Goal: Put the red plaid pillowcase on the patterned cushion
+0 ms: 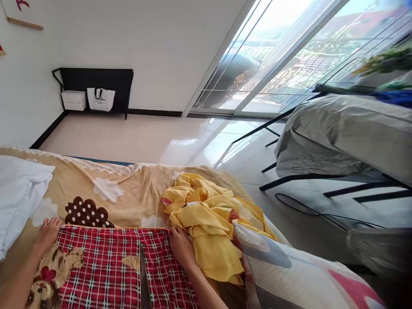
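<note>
The left hand [49, 234] and right hand [182, 246] grasp a red-and-white plaid cloth's [103, 268] far edge; well ahead stand a white rectangular box [74, 101] and white black-handled bag [101, 103], contents hidden.

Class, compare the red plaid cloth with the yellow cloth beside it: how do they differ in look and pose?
The red plaid cloth is crossed by pale lines, while the yellow cloth is mostly plain. The red plaid cloth lies spread out with a fairly straight far edge; the yellow cloth is heaped in loose folds. Both are fabric lying over the tan blanket.
</note>
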